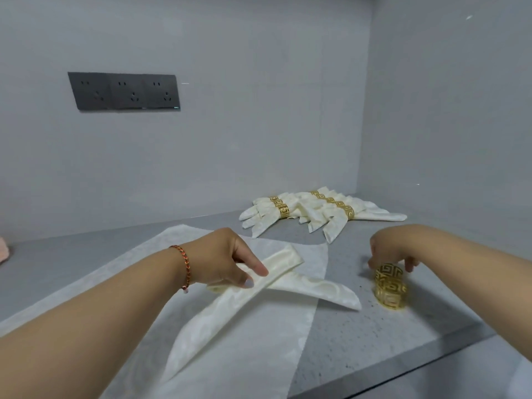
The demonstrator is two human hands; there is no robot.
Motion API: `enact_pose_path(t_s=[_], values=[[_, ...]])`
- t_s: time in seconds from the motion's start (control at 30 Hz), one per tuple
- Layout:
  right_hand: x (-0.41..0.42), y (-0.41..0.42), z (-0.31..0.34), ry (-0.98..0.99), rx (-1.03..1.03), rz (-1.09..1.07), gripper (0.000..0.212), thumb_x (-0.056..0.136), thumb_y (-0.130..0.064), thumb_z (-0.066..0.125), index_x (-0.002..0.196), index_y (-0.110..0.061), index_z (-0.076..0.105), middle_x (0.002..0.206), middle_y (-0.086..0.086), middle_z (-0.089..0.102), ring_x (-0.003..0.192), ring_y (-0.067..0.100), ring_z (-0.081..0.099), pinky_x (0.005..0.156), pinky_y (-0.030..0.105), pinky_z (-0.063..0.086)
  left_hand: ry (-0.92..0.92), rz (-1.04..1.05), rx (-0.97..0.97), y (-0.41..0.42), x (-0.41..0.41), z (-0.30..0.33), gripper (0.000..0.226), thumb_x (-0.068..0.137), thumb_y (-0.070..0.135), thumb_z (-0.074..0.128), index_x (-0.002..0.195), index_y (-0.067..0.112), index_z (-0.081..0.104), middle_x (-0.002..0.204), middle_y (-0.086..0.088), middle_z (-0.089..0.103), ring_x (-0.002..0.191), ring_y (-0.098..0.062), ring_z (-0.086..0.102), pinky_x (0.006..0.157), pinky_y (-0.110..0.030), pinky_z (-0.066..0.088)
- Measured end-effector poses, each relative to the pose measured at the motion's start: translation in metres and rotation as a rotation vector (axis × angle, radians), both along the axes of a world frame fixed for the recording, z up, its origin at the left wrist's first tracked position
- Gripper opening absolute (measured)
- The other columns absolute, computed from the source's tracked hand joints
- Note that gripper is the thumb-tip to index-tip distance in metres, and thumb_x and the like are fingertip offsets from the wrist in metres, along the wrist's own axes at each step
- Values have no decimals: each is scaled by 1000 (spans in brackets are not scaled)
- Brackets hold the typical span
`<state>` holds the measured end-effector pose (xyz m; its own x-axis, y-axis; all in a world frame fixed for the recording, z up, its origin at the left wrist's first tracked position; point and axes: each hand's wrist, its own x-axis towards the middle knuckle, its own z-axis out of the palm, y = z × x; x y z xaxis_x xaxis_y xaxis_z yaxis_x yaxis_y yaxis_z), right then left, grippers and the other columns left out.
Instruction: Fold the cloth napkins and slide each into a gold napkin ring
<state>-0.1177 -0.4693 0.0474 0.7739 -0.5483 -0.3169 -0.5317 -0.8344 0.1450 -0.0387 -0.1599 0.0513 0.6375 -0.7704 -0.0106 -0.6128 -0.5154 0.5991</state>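
Note:
A cream napkin folded into a narrow strip (pixel 230 300) is bent at its middle, its two ends crossing on flat napkins (pixel 259 341). My left hand (pixel 230 260) pinches the strip at the bend, thumb and fingers around the fold. To the right stand gold napkin rings (pixel 390 286), one stacked on another on the counter. My right hand (pixel 391 250) reaches down over the top ring, with fingertips touching its upper rim; whether the fingers grip it is unclear.
Several finished napkins in gold rings (pixel 313 214) lie fanned out at the back near the wall corner. The grey speckled counter (pixel 374 341) has its front edge at lower right. A dark socket panel (pixel 123 91) is on the wall. A pink object (pixel 4 251) sits far left.

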Motion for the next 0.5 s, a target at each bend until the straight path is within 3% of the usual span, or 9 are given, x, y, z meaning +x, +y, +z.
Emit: enact_pose_path(t_s=[0.07,0.23,0.33,0.37,0.43,0.5], values=[[5,-2,-8,-18,22,-41,56,91,-40,57,136,-8,43,127,11,53,73,19,68,64,25,56,1,13,-8,3,-1,0,25,78,6,78,89,28,78,44,12,32,45,-8,28,46,-16,27],[11,2,-17,-20,26,-58,40,89,-27,62,120,-4,54,102,9,63,80,19,70,75,27,59,26,40,-42,20,-1,-1,27,79,3,76,92,25,78,42,13,30,42,-6,28,45,-14,26],[18,3,-11,-306,64,175,16,90,-17,58,106,-19,63,103,1,65,81,14,62,63,18,48,40,71,-72,38,3,-2,36,79,1,74,92,35,78,52,9,32,48,-9,28,48,-17,27],[21,4,-9,-465,195,246,13,90,-14,59,97,-23,65,102,-2,65,82,12,59,64,18,45,52,85,-82,45,4,-2,39,80,0,74,93,37,77,56,8,38,51,-9,32,51,-17,30],[20,19,-3,-744,687,262,12,88,-7,65,90,-18,67,96,-2,64,80,13,59,69,22,50,81,131,-118,60,6,-1,44,80,-2,73,94,39,76,65,8,54,58,-10,43,58,-19,38],[13,40,-2,-838,1065,254,19,81,4,70,94,-10,68,96,4,65,79,15,62,71,27,54,96,186,-170,76,7,1,45,79,-4,72,95,37,77,72,9,62,62,-7,49,61,-17,41]])
